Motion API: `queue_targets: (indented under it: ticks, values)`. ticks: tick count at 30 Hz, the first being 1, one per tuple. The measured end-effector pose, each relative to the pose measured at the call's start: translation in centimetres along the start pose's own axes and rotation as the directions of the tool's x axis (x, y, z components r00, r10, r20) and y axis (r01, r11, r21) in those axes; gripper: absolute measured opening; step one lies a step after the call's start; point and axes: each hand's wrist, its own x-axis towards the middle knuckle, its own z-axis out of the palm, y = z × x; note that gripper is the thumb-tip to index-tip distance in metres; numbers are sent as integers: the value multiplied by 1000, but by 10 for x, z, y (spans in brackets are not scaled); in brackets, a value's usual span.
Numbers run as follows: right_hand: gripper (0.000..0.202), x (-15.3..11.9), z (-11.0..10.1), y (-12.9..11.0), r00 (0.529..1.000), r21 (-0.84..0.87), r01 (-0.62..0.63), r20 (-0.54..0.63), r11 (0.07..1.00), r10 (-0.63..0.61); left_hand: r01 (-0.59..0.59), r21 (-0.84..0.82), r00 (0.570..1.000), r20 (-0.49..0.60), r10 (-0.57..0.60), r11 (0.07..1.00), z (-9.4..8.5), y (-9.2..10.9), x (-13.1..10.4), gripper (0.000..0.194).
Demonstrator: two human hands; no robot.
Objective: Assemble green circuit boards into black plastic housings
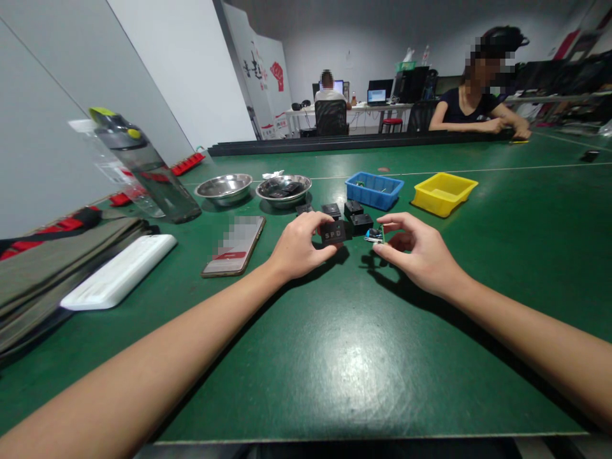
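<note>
My left hand [303,244] grips a black box marked "SPD" [333,234] between thumb and fingers, raised a little over the green table [296,357]. To its right, my right hand [415,252] pinches a small green circuit board [382,234] by its edges, with blue and dark parts on the side facing the box. A narrow gap separates box and board. Just behind them several black boxes [354,209] sit on the table. Beyond those are a steel bowl holding black parts [284,202] and a blue tray [374,200] with small green pieces inside.
A yellow tray [442,203] stands at right, another steel bowl [224,196] at back left. Left of my left hand lie a phone [235,247], a white power strip or bar [119,274], a bag [62,268] and a bottle [160,182]. Two people sit beyond the table.
</note>
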Motion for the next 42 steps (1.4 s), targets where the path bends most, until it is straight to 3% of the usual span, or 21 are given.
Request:
queue_targets:
  ticks: [32, 42]
  values:
    - [41, 0, 0, 0, 1000, -13, -8, 23, 1000, 9, 65, -65, 998, 32, -63, 996, -4, 6, 0, 32]
    - [40, -1, 0, -2, 1000, -4, -3, 23, 1000, 3, 29, -95, 999, 35, -26, 995, -4, 6, -1, 28]
